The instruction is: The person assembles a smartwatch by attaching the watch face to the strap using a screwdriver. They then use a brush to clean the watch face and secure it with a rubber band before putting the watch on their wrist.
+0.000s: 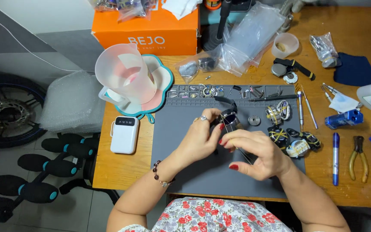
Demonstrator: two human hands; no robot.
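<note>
The left hand [200, 135] is pinching a black wristwatch [229, 120] above the grey work mat [185, 141] on the desk [121, 167]. The right hand [254, 157] is closing its grip on a thin rubber band [241, 152] stretched against the watch

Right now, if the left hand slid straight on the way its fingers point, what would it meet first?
The left hand points right and slightly away, and its fingers already touch the dark watch held with the right hand. Past that, the small round metal part on the grey mat seems next, though depth is unclear.

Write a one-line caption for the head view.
Left hand and right hand hold a black watch over a grey mat.
</note>
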